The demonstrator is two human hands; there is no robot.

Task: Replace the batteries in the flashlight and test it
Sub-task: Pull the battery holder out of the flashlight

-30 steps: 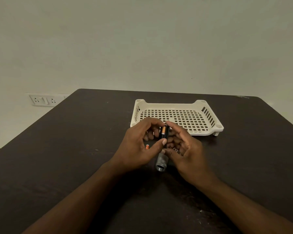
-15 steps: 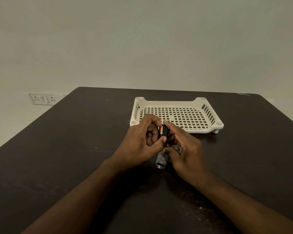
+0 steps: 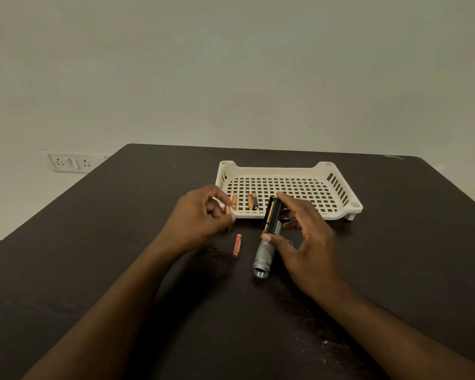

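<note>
Right hand [image 3: 303, 237] pinches battery holder [image 3: 272, 217] above flashlight [image 3: 263, 256] on surface [image 3: 93, 256]. Left hand [image 3: 200, 215] grips battery [image 3: 228, 209] by tray [image 3: 337, 215]. Match polarity, seat it fully before sliding holder in.

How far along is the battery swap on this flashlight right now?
Done: the flashlight body lies open on the table, and three batteries lie in the tray. In hand: the right hand holds the battery holder; the left hand pinches a battery. Left: finishing the holder, reassembly, testing.
</note>
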